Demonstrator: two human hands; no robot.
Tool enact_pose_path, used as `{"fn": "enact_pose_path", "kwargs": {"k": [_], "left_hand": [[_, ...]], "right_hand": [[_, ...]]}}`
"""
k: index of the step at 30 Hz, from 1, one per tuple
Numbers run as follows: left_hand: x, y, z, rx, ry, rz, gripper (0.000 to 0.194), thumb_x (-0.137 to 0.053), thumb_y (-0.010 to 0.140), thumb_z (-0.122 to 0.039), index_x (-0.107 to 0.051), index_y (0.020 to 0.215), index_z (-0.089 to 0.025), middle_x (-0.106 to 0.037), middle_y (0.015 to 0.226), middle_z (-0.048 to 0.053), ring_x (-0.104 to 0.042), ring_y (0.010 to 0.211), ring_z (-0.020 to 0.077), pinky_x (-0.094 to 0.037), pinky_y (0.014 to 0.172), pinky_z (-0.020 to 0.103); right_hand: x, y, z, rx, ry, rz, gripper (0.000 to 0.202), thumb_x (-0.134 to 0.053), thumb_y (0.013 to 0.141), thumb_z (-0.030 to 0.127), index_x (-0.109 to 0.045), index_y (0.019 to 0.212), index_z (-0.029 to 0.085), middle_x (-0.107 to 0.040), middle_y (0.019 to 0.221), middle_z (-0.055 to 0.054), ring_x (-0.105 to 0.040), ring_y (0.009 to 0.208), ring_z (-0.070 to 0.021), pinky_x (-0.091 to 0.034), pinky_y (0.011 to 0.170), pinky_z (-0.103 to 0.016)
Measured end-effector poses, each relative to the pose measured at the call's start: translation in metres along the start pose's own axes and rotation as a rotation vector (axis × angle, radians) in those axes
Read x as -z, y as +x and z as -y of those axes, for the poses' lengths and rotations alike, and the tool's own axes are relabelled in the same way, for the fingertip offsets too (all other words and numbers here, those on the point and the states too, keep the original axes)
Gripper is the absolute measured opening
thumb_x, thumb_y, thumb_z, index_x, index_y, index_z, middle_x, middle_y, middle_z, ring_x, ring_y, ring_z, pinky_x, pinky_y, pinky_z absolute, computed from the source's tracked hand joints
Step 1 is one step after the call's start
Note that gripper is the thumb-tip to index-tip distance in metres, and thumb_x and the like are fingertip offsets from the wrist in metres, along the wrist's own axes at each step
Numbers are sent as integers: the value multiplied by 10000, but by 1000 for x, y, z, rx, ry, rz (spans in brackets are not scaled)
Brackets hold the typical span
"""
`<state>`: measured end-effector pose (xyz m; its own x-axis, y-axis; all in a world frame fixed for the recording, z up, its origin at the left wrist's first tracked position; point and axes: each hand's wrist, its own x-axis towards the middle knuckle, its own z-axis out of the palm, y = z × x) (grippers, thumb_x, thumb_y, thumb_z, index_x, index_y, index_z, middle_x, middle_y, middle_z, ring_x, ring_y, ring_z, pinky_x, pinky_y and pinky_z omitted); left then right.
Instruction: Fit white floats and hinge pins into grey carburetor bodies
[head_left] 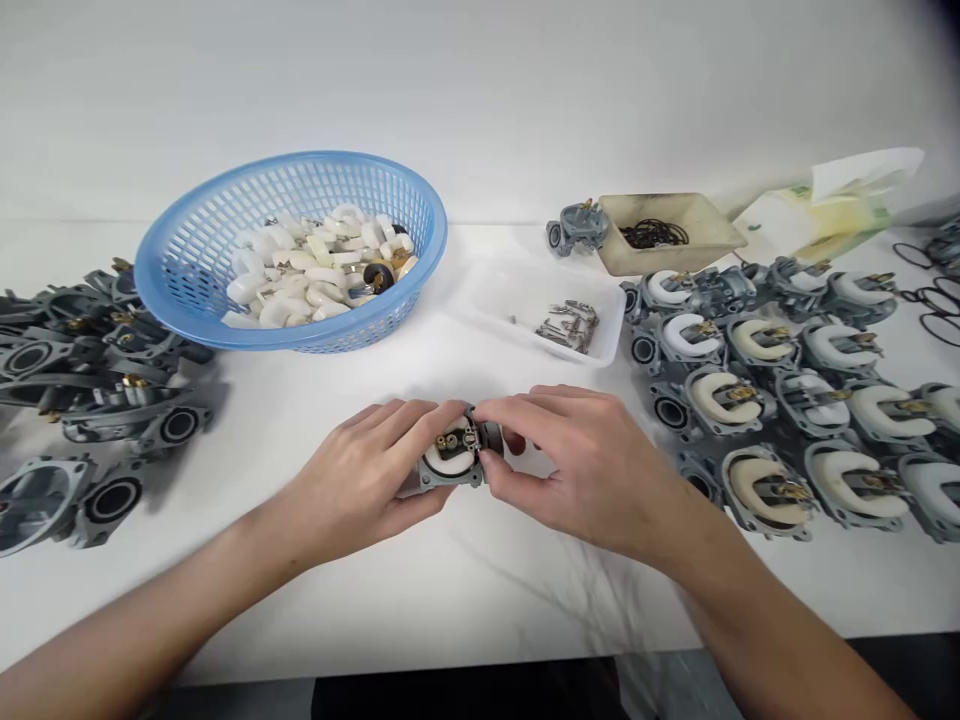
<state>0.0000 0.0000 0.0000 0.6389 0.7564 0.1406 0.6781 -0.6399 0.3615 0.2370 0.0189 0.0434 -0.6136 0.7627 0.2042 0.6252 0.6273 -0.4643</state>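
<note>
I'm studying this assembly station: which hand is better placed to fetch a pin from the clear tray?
Probably the right hand: the clear tray lies up on its side, while the left hand cradles the carburetor body.

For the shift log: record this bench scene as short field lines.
left hand: holds grey carburetor body with white float
right hand: fingertips pinch at the body's right side
left pile: bare grey bodies
right rows: bodies with floats fitted
blue basket: loose white floats
clear tray: small metal pins
beige tray: dark rings

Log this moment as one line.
left hand: holds carburetor | right hand: fingers at its float pin | basket: floats | right: finished rows
</note>
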Motion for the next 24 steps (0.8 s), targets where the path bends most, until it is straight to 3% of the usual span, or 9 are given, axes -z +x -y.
{"fn": "enact_pose_path", "kwargs": {"k": [9, 12, 15, 17, 21, 24], "left_hand": [[-1, 2, 0, 5, -12, 2, 645, -614, 909, -310, -315, 1475, -224, -626, 1284, 115, -635, 1081, 306, -518, 902, 449], [-2, 2, -1, 39, -31, -32, 651, -625, 908, -353, -307, 1463, -229, -633, 1253, 107, -648, 1050, 296, -524, 880, 430], [-3, 1, 0, 90, -50, -49, 664, -666, 871, -406, -343, 1418, -214, -641, 1204, 105, -653, 1026, 295, -532, 851, 413], [-3, 0, 1, 99, -49, -54, 636, -692, 831, -399, -397, 1361, -209, -647, 1173, 100, -651, 1010, 301, -532, 839, 414], [-5, 2, 4, 85, -35, -103, 545, -671, 780, -277, -470, 1283, -216, -641, 1221, 96, -636, 1056, 305, -522, 875, 423], [-7, 2, 4, 82, -31, -126, 565, -688, 789, -332, -468, 1294, -211, -643, 1243, 105, -632, 1090, 314, -524, 887, 430]], "right_hand": [[1, 0, -1, 1, 50, -1, 202, -588, 882, 193, -682, 1061, 187, -663, 787, 0, -608, 721, -149, -483, 667, -281], [0, 0, -1, 26, 94, -5, 354, -657, 853, 265, -631, 1196, 179, -678, 1027, -50, -637, 909, -195, -533, 779, -329], [-3, 2, -2, 75, 114, 20, 574, -714, 844, 386, -535, 1346, 173, -593, 1333, -106, -584, 1176, -258, -526, 963, -399], [-7, 3, -4, 97, 126, 57, 608, -702, 872, 409, -488, 1395, 184, -566, 1399, -107, -558, 1244, -263, -505, 1026, -422], [-8, 9, -3, 46, 158, 173, 576, -692, 865, 313, -493, 1395, 204, -596, 1351, -74, -600, 1178, -234, -545, 964, -380], [-2, 13, 4, 24, 67, 263, 524, -697, 825, 257, -552, 1324, 186, -620, 1245, -71, -649, 987, -217, -578, 814, -364]]}}
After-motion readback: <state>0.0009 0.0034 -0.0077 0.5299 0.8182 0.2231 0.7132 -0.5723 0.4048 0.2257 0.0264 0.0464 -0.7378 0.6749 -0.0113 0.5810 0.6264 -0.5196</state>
